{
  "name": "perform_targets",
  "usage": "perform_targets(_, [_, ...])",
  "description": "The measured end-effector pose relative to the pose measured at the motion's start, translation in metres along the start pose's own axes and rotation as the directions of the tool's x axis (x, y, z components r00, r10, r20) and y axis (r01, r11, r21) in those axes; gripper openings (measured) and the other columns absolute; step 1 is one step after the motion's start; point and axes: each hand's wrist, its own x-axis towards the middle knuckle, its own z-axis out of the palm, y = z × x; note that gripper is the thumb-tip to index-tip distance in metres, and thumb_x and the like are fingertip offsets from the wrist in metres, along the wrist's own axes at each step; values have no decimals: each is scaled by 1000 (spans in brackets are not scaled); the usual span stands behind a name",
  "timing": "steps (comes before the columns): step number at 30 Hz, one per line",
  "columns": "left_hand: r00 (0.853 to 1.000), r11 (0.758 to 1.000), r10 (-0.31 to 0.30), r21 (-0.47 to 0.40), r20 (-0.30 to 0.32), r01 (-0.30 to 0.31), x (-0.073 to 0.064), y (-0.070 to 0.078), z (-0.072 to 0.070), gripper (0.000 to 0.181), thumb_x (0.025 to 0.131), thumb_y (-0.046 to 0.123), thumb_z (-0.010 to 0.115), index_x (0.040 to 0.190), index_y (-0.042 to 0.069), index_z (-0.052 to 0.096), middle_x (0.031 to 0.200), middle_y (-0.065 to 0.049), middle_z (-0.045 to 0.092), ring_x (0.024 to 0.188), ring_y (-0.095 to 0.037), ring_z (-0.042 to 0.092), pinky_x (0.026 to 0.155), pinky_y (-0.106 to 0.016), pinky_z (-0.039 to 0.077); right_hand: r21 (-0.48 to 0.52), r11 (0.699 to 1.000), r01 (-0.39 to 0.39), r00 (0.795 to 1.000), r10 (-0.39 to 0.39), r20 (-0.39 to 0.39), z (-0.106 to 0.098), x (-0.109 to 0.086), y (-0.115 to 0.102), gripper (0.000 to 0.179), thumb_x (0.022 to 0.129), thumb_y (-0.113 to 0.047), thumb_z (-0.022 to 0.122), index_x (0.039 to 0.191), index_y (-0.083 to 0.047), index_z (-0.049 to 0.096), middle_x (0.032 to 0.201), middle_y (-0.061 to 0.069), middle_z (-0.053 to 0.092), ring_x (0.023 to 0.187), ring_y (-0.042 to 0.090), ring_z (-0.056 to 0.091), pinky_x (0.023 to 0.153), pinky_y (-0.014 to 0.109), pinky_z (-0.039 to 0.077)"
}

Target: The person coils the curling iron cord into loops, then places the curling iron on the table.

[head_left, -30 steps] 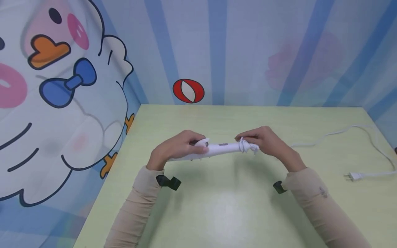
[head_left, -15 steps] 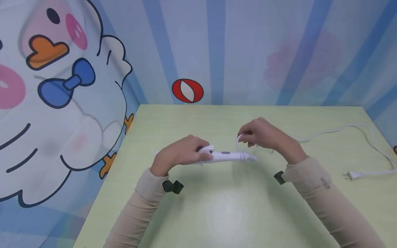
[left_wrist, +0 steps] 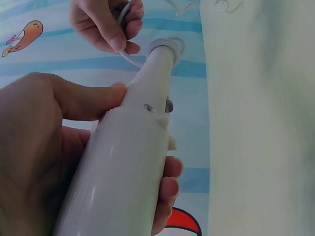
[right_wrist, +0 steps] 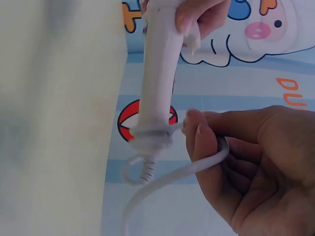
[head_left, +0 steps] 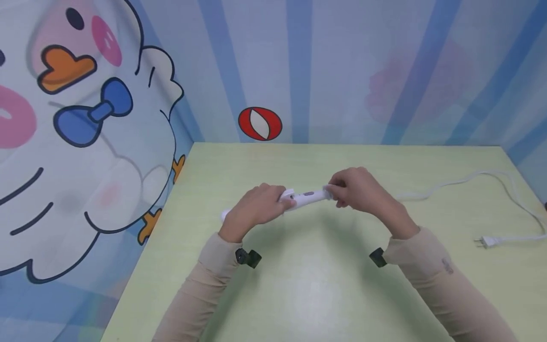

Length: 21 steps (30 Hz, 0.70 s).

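Observation:
My left hand (head_left: 259, 205) grips a white curling iron (head_left: 305, 199) around its body, with the handle end pointing right and tilted slightly up. In the left wrist view the thumb (left_wrist: 93, 102) lies along the iron and fingertips show on its far side. My right hand (head_left: 358, 190) pinches the white power cord (right_wrist: 189, 169) between thumb and fingers, close beside the handle's end. Turns of cord circle that end, seen in the right wrist view, near the ribbed cord sleeve (right_wrist: 149, 169). Both hands are above the table.
The rest of the cord (head_left: 459, 181) runs loosely across the right side of the pale green table (head_left: 307, 289). Its two-pin plug (head_left: 488, 242) lies near the right edge. A printed cloth backdrop (head_left: 333, 71) stands behind and to the left.
My right hand rose with the cord above the handle, then came back down to the handle's end. My left hand shifted slightly right, and the iron's handle end now tilts up.

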Motion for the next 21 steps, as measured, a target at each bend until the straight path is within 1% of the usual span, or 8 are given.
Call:
perform_targets(2, [1000, 1000, -2, -15, -22, 2, 2, -1, -2, 30, 95, 43, 51, 99, 14, 58, 75, -3, 57, 61, -16, 51, 56, -29, 40, 40, 999, -20, 999, 21, -34, 2, -2, 1, 19, 96, -20, 58, 102, -5, 69, 79, 6, 68, 65, 16, 65, 58, 29, 50])
perform_targets(4, [999, 1000, 4, -28, -42, -6, 4, -4, -4, 30, 96, 42, 51, 98, 13, 58, 75, -3, 57, 61, -16, 51, 55, -28, 39, 92, 995, -22, 997, 28, -72, 6, -4, 3, 21, 96, -21, 58, 104, -5, 68, 81, 9, 68, 67, 15, 66, 60, 31, 51])
perform_targets(7, [997, 998, 14, -54, -82, -19, 5, -7, -8, 31, 96, 41, 51, 100, 11, 59, 77, -3, 57, 64, -16, 52, 57, -28, 40, 180, 984, 0, 990, 25, -140, 13, -7, 7, 22, 96, -22, 57, 107, -5, 67, 86, 10, 70, 70, 12, 67, 64, 30, 54])
perform_targets(9, [994, 997, 19, -78, -106, -27, 5, -8, -10, 33, 96, 41, 51, 102, 10, 60, 79, -3, 58, 67, -17, 53, 60, -29, 41, 226, 974, 32, 981, 13, -195, 19, -9, 11, 24, 96, -23, 58, 107, -4, 67, 88, 10, 70, 74, 13, 69, 68, 29, 55])
perform_targets(13, [991, 989, 21, -141, -131, -40, 3, -8, -15, 34, 95, 43, 52, 104, 11, 61, 83, -3, 61, 71, -18, 55, 63, -31, 43, 250, 958, 143, 946, -58, -320, 34, -14, 20, 24, 95, -23, 60, 107, -4, 68, 90, 9, 73, 80, 18, 71, 72, 27, 56])
perform_targets(16, [990, 982, 30, -179, -134, -54, 1, -7, -17, 34, 95, 43, 53, 105, 12, 62, 86, -2, 63, 74, -18, 56, 65, -31, 44, 239, 945, 225, 917, -122, -380, 44, -16, 28, 24, 94, -20, 60, 109, -3, 69, 95, 9, 74, 86, 20, 71, 76, 25, 55])
perform_targets(19, [989, 977, 46, -202, -138, -74, 0, -6, -19, 33, 94, 42, 54, 105, 13, 64, 89, -2, 63, 78, -18, 57, 68, -31, 45, 221, 939, 264, 898, -156, -411, 50, -17, 34, 23, 95, -20, 60, 110, -6, 70, 100, 5, 74, 91, 15, 70, 78, 19, 53])
perform_targets(21, [989, 973, 54, -214, -136, -83, -2, -5, -21, 32, 94, 42, 54, 105, 13, 64, 90, -3, 63, 79, -19, 57, 69, -31, 46, 205, 937, 282, 885, -172, -433, 53, -16, 38, 22, 95, -20, 60, 109, -8, 71, 102, 3, 74, 91, 10, 68, 77, 16, 50])
